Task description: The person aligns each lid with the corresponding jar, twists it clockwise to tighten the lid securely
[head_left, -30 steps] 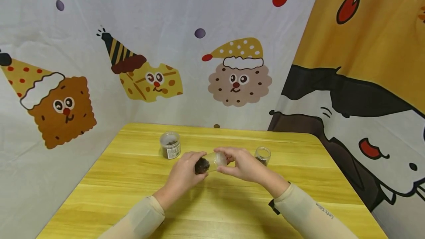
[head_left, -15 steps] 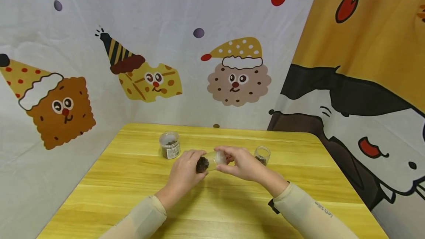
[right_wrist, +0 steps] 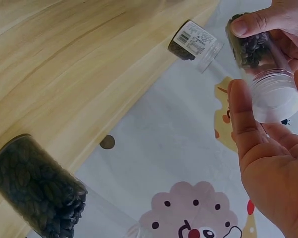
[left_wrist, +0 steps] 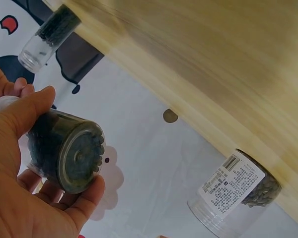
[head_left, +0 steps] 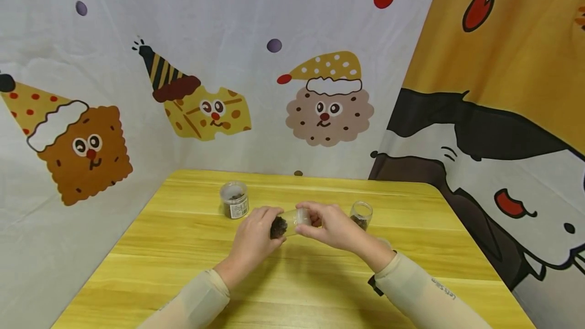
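Above the table, a clear plastic jar (head_left: 290, 223) of dark seed-like pieces lies tilted on its side between both hands. My left hand (head_left: 256, 230) grips its base end, with thumb and fingers curled round the wall. Its round bottom faces the left wrist camera, and dark pieces (left_wrist: 45, 141) show through the side. At the other end is a whitish translucent lid (right_wrist: 274, 97). My right hand (head_left: 331, 225) holds this lid between thumb and fingers. The lid's far side is hidden by those fingers in the head view.
A labelled jar (head_left: 234, 202) of dark pieces stands uncapped at the back left of the wooden table (head_left: 183, 248). Behind the right hand stands another uncapped jar (head_left: 362, 212). A pale rounded edge (head_left: 384, 242) peeks out beside the right forearm. Printed cloth (head_left: 256, 156) hangs behind.
My right fingers and thumb have shifted slightly on the lid, and the forearm has moved a little, showing a pale edge beside it. My left hand still holds the jar at the same place.
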{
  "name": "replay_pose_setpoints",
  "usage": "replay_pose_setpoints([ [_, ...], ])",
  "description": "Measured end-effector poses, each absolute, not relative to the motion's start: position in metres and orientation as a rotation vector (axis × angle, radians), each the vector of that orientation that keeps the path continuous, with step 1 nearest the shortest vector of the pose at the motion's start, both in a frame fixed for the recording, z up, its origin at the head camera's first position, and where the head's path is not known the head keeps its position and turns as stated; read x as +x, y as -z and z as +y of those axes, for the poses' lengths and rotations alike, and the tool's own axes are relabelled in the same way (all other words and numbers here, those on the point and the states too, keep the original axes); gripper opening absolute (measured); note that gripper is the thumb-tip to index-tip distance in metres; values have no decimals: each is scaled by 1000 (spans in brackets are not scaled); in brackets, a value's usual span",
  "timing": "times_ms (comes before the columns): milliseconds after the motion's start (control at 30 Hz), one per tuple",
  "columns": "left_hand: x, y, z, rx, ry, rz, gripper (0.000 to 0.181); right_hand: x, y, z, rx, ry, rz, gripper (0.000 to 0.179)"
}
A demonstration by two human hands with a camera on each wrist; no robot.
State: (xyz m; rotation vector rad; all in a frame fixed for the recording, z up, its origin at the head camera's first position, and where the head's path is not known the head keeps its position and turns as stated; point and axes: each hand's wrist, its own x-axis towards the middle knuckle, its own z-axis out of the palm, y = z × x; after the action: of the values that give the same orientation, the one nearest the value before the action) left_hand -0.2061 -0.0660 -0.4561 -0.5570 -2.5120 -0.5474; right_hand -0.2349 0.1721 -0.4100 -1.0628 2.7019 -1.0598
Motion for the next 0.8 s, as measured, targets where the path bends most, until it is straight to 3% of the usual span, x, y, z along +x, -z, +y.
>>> replay_pose_setpoints([
  [500,-204,455,-65,-552,599,-2520,68,-233,409,169,-996,1006,2798,60],
  [800,-205,458,-67,-509,685,-2563,68,-229,401,175,-945,902,2785,100],
])
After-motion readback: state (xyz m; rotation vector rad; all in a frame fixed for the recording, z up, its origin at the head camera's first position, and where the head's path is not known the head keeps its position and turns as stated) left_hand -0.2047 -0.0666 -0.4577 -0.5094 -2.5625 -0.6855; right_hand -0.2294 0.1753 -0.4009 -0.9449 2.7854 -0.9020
